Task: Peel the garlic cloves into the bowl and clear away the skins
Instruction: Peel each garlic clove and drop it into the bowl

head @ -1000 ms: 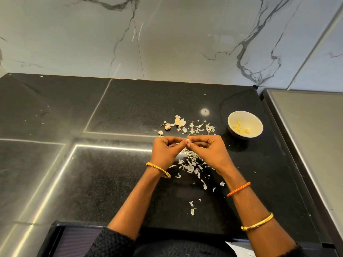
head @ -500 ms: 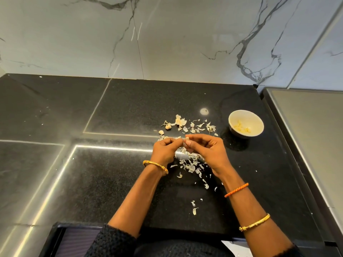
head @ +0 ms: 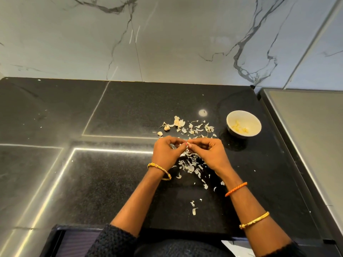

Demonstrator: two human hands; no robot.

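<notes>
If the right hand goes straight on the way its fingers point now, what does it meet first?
The right hand points left, so it would most likely meet the left hand first; their fingertips already pinch one clove together.

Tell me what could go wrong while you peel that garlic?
The clove pinched between the left hand and right hand looks tiny, so it might slip and drop among the skins. The skins look thin and lie scattered across the counter, so some could be missed at clean-up. A loose bit might also end up in the bowl.

black granite counter (head: 55, 182), marble wall (head: 167, 34), steel surface (head: 306, 127) at right
</notes>
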